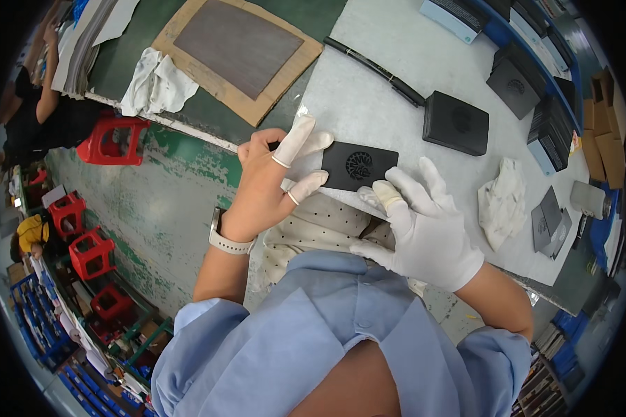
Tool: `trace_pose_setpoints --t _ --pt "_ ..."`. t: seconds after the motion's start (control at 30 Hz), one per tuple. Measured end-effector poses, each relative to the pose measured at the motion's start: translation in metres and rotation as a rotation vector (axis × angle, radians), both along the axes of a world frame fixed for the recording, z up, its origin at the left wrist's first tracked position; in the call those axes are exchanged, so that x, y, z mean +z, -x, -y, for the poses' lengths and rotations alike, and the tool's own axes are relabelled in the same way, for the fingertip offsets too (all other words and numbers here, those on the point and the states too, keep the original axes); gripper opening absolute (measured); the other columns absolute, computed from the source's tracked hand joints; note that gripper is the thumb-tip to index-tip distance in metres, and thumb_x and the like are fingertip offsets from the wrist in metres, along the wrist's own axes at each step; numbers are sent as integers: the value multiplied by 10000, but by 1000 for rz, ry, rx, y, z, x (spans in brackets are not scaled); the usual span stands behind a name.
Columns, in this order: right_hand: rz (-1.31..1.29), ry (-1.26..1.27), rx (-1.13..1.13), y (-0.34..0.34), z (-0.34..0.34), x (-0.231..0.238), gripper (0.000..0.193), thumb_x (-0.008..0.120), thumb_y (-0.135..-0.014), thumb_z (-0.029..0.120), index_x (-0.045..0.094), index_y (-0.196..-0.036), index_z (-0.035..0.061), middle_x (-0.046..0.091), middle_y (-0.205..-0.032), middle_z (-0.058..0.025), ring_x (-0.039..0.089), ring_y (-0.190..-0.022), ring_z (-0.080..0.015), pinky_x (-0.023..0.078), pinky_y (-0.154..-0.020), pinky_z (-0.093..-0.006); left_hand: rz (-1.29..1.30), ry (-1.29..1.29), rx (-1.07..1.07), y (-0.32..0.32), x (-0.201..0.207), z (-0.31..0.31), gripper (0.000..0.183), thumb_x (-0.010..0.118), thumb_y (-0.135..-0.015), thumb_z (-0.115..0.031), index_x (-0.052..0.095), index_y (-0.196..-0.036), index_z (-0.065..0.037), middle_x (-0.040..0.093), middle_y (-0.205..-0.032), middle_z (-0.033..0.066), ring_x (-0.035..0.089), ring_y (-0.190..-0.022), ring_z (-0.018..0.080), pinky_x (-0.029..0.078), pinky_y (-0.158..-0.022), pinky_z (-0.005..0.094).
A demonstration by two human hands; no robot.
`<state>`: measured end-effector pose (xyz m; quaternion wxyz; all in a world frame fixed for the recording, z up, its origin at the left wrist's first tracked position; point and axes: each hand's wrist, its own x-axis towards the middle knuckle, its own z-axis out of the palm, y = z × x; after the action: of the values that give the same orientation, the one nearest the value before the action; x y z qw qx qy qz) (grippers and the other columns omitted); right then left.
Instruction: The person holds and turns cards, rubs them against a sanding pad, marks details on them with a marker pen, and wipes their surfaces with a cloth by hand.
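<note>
One card [360,165] is mid-frame by the lower edge of the bench [396,35], open space separating it from one pen [375,69] and one box [455,124]. The left hand [261,177] has its fingers narrowed on the card's left end; the right hand [428,233] meets its lower-right corner, though I cannot tell whether gripping. Two cloths [505,201] lie upper left and right.

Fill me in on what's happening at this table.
A person is handling a black card at the near edge of the table. The left hand, with white fingertip covers, is at the card's left side; the white-gloved right hand is at its lower right corner. A black block and a pen lie beyond it, with a crumpled white cloth to the right.
</note>
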<state>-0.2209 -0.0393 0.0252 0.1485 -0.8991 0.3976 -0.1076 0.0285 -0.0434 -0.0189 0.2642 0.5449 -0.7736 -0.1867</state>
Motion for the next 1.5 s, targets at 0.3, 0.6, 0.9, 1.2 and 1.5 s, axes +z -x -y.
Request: trace_pose_setpoints --t 0.3,0.6,0.9,1.2,1.5 --pt "140 34 59 -32 1 -14 526 748 -692 393 605 -1050 35 528 -1165 -168 468 -1167 -376 529 -817 -379 2 37 -13 2 -3 1 755 735 -751 -327 407 -1382 -73 554 -1177 107 448 -1021 257 263 -883 372" --pt "33 118 -94 17 -14 0 554 777 -660 313 586 -1108 48 542 -1101 -137 486 -1096 -395 484 -855 -404 -1 27 5 3 0 0 764 739 -751 -322 396 -1389 -77 571 -1161 93 442 -1018 251 268 -896 370" --pt "92 266 -302 43 -29 -1 374 730 -720 207 594 -1057 117 600 -1008 -102 541 -1028 -346 410 -922 -520 23 4 14 2 0 0 766 736 -759 -285 377 -1399 -65 602 -1172 39 429 -1027 227 262 -907 363" --pt "88 -18 -70 6 -24 -10 825 729 -687 467 445 -1300 -8 495 -1245 -167 436 -1139 -428 425 -963 -403 7 19 1 4 2 0 778 756 -739 -269 388 -1390 -56 571 -1152 81 430 -1019 234 269 -909 371" --pt "93 77 -131 -36 5 -21 913 646 -751 501 310 -1353 -98 456 -1315 -240 366 -1295 -345 240 -1102 -432 39 31 -5 2 3 0 764 734 -758 -268 377 -1397 -48 557 -1133 96 438 -1000 243 283 -900 363"
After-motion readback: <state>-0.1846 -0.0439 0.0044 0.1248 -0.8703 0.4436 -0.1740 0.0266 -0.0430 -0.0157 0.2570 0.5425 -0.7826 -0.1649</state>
